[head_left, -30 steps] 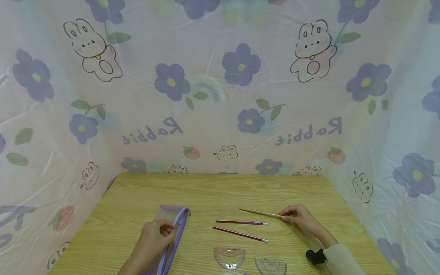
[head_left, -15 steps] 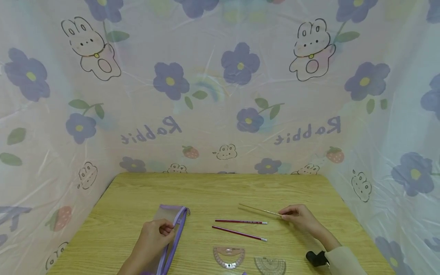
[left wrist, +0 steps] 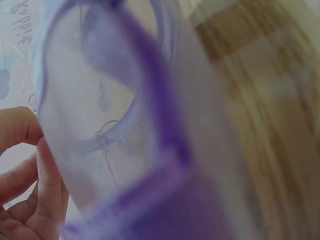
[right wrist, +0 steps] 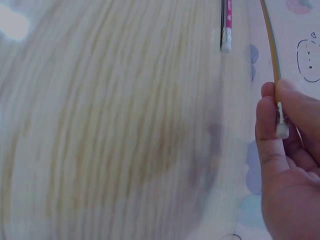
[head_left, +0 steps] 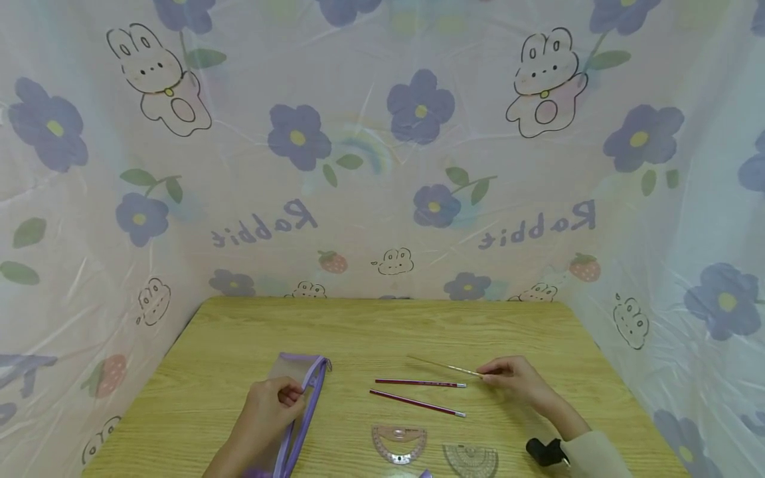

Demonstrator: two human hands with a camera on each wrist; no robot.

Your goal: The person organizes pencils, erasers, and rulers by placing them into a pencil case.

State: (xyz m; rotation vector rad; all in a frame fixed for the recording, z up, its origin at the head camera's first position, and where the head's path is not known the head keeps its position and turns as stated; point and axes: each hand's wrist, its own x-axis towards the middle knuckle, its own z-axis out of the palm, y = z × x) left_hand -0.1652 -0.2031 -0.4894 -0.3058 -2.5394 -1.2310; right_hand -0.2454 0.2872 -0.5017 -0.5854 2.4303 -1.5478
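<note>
My left hand [head_left: 273,406] pinches the edge of a see-through pencil case [head_left: 294,366] with purple trim, at the left of the table. In the left wrist view the case's mouth gapes and its purple zipper edge [left wrist: 162,100] is blurred. Over the right side, my right hand [head_left: 518,383] pinches a yellowish pencil [head_left: 441,363] near its eraser end, the other end pointing left. The right wrist view shows the white eraser [right wrist: 282,131] between thumb and fingers. Two dark red pencils, an upper pencil [head_left: 418,382] and a lower pencil [head_left: 415,402], lie between the hands.
A pinkish protractor [head_left: 399,457] and a clear protractor [head_left: 471,461] lie at the front of the wooden table [head_left: 352,325]. A small purple object [head_left: 425,474] is cut off at the bottom edge. A patterned curtain [head_left: 370,186] encloses the table's back and sides.
My right hand has shifted slightly left with the yellowish pencil, whose far end has lifted and moved left. The left hand keeps its hold on the pencil case.
</note>
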